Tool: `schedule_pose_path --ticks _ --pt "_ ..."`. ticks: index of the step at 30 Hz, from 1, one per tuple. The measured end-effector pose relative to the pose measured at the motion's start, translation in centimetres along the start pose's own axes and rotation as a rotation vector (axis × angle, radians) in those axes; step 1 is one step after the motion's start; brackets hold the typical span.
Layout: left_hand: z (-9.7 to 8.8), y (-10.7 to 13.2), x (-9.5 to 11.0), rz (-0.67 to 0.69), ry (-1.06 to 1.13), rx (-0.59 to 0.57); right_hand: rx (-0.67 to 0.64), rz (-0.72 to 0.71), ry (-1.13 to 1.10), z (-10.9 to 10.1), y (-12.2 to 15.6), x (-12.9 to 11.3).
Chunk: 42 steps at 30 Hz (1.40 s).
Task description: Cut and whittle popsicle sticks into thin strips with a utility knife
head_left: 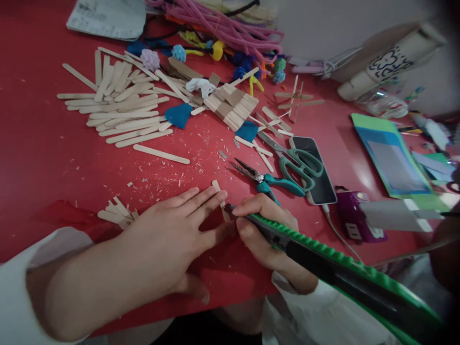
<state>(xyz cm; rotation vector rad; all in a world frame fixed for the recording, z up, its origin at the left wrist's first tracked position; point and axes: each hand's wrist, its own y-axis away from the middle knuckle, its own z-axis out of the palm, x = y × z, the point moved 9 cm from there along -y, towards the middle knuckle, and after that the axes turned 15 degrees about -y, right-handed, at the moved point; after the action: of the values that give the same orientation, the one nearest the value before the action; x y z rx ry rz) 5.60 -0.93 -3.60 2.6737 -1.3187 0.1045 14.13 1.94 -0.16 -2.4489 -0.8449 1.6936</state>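
My left hand point(179, 223) lies flat on the red table, fingers stretched out. Its index fingertip and thumb press on a short wooden craft stick point(216, 186), which stands partly hidden under the fingers. Wrapped round a green and black utility knife point(309, 249), my right hand point(266, 230) brings the front end to the stick, close beside the left thumb. The blade tip is too small and dark to make out. Beyond my right hand lie teal-handled pliers point(264, 179) and green-handled scissors point(300, 165), the scissors resting partly on a phone point(316, 179).
Loose craft sticks point(125, 105) pile up at the back left, with cut pieces point(117, 213) near my left wrist. A joined stick panel point(232, 105), pink pipe cleaners point(223, 24) and paper point(108, 19) lie behind. At right are a purple device point(354, 215) and a tumbler point(391, 62).
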Motion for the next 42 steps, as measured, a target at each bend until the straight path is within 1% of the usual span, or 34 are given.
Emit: schedule_pose_path --ticks 5,8,13,16,20,28,33,36,39,42 --pt "-0.1 0.0 0.1 0.013 -0.003 0.009 -0.037 0.072 0.039 0.2 0.0 0.2" --pt "-0.1 0.0 0.0 0.008 -0.002 0.015 -0.040 0.066 0.043 0.2 0.0 0.0" --pt "0.0 0.0 0.1 0.004 0.027 0.036 -0.049 0.107 0.100 0.4 0.0 -0.1" --pt "-0.1 -0.1 0.1 0.004 0.022 0.035 -0.055 0.083 0.139 0.7 -0.1 -0.4" --pt "-0.1 -0.3 0.2 0.024 -0.005 -0.008 -0.061 0.044 0.124 1.1 -0.4 -0.4" --pt "-0.1 -0.2 0.3 0.019 0.029 -0.033 -0.069 0.077 0.110 1.4 -0.8 -0.1" --pt "-0.1 0.1 0.1 -0.015 -0.001 0.019 -0.070 0.088 0.117 1.1 -0.6 0.1" --pt "-0.3 0.0 0.0 -0.022 -0.012 0.036 -0.044 0.084 0.102 0.8 -0.4 -0.1" --pt "-0.3 -0.1 0.0 -0.025 -0.044 0.009 0.033 0.049 0.021 0.0 0.2 -0.8" --pt "-0.4 -0.1 -0.1 -0.026 -0.069 0.020 0.105 0.027 -0.038 -0.9 0.8 -1.1"
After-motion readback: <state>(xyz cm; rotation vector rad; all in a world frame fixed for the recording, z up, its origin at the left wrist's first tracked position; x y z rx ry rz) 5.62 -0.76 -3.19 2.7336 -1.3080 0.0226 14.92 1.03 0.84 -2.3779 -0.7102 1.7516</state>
